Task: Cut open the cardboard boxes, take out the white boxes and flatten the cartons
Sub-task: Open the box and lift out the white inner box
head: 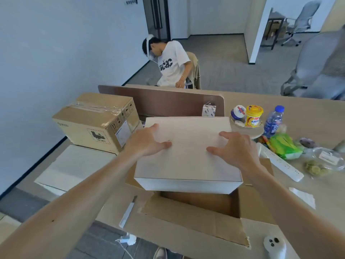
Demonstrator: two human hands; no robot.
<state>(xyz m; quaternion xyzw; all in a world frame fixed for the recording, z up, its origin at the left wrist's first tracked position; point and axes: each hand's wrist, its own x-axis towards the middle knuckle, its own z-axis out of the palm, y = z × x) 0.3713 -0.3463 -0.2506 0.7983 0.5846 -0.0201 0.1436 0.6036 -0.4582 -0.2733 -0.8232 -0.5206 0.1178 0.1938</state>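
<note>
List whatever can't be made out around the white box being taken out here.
1. Head view: open carton interior, mostly covered by the white box; leftover contents unknown.
2. Head view: label print on the sealed carton, too small to read.
3. Head view: box cutter blade, blurred; extended or not unclear.

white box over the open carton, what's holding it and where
Both hands hold the white box: the left hand at its left top edge, the right hand at its right top edge, fingers spread on top.
</note>
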